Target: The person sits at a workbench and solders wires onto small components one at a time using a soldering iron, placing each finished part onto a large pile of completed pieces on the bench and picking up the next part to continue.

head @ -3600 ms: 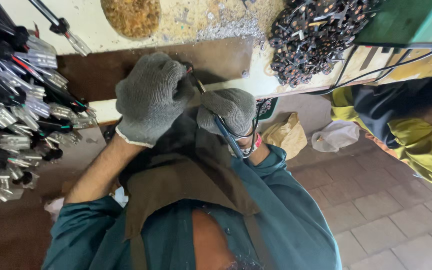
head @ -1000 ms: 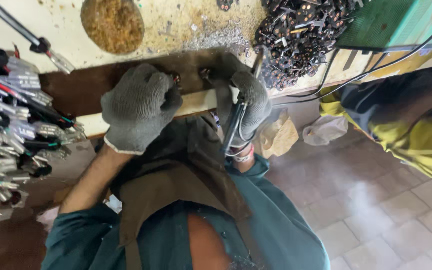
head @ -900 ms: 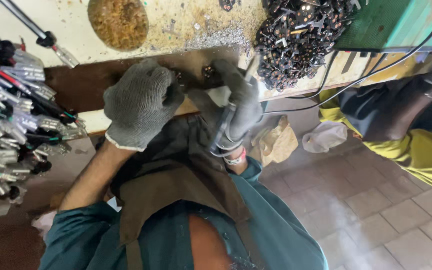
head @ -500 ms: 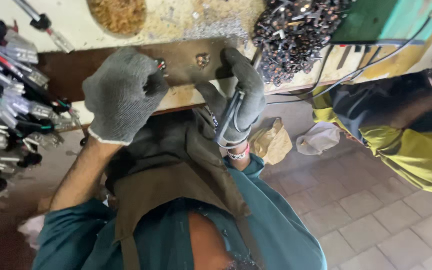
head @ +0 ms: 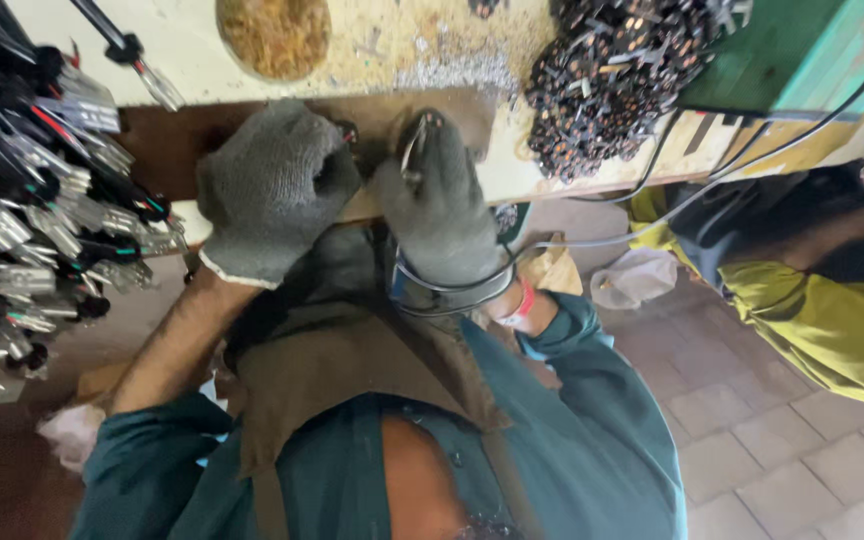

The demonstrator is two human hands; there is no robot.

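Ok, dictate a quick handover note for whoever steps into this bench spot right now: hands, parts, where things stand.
Left hand: grey knit glove, closed in a fist over a small dark part at the bench edge; what it grips is mostly hidden.
Right hand: gloved, holding a thin metal tool whose tip sits on the brown plate; a looped grey cable hangs round the wrist.
Parts: a heap of small dark pieces to the right, a bundle of black leads with metal ends to the left.
Done and left: both heaps are large; how many pieces are finished cannot be told.
A person in a yellow sleeve is at the right.
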